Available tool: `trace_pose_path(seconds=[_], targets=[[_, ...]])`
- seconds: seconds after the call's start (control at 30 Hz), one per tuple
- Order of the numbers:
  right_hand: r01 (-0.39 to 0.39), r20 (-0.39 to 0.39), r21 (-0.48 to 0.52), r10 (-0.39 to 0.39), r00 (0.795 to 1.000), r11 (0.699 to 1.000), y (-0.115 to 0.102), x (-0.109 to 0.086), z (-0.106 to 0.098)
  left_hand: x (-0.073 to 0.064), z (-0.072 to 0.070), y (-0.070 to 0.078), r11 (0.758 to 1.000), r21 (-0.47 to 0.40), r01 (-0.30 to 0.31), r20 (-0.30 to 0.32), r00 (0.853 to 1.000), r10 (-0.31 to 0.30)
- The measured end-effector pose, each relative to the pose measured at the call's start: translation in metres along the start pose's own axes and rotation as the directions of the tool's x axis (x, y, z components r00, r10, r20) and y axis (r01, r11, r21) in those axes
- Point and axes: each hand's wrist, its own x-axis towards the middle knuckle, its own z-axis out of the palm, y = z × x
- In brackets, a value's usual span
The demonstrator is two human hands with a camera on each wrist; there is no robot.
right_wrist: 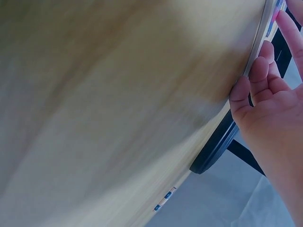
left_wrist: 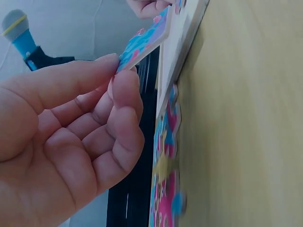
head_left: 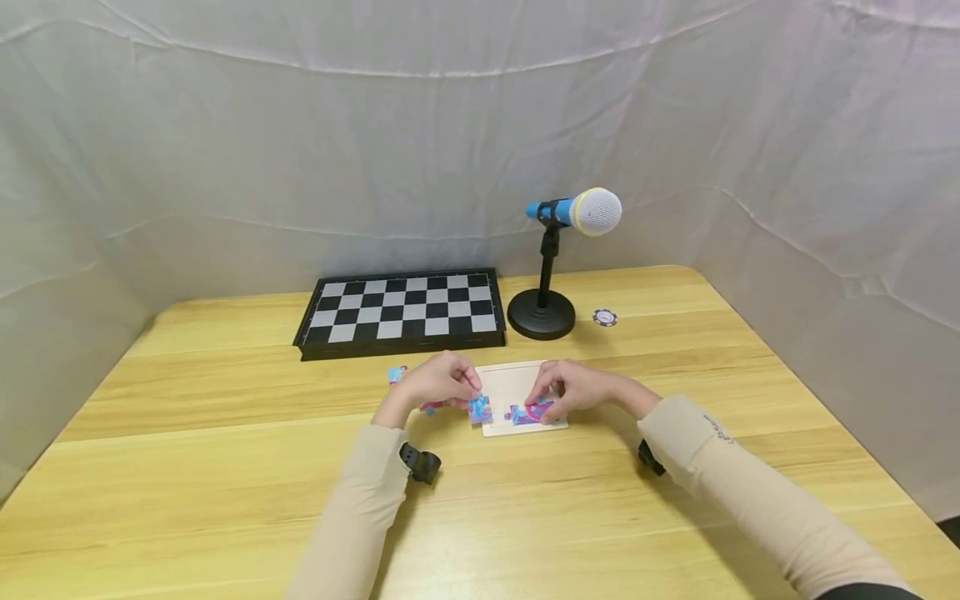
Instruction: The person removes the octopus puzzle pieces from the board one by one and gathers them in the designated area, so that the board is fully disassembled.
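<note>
My left hand (head_left: 441,380) pinches a blue and purple jigsaw piece (head_left: 480,410) between thumb and fingertips, tilted beside the left edge of a pale wooden puzzle tray (head_left: 512,380). In the left wrist view the held piece (left_wrist: 144,41) shows its printed face and a light edge. My right hand (head_left: 576,388) is over the tray's right side, thumb and index finger bent about a pink and purple jigsaw piece (head_left: 519,415) lying in it. The right wrist view shows other fingers (right_wrist: 259,71) along the tray's edge. Loose jigsaw pieces (left_wrist: 165,198) lie left of the tray, partly hidden by my left hand.
Behind my hands is a black-framed checkered board (head_left: 401,308). To its right stands a blue microphone (head_left: 577,208) on a round black base (head_left: 542,317), with a poker chip (head_left: 604,317) beside it. A pale cloth (head_left: 420,150) hangs behind the wooden table (head_left: 225,467).
</note>
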Motion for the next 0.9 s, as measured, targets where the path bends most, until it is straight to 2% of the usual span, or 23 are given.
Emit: trace_pose_path(seconds=[0.23, 0.4, 0.6, 0.9], targets=[[-0.011, -0.006, 0.015, 0.011, 1.0, 1.0, 0.001, 0.0, 0.001, -0.013, -0.007, -0.009, 0.998, -0.06, 0.003, -0.019, 1.0, -0.004], [-0.025, -0.003, 0.025, 0.025, 1.0, 0.999, 0.001, 0.001, 0.001, -0.022, -0.015, -0.015, 1.0, -0.016, -0.004, -0.048, 0.999, 0.003], [-0.021, -0.004, 0.021, 0.021, 1.0, 1.0, -0.001, 0.001, 0.001, -0.033, -0.024, -0.021, 1.0, -0.004, 0.012, -0.079, 0.997, -0.013], [-0.034, -0.006, 0.013, 0.034, 0.999, 0.999, -0.002, 0.0, 0.0, -0.044, -0.036, -0.029, 0.999, 0.001, 0.043, -0.065, 0.997, -0.043]])
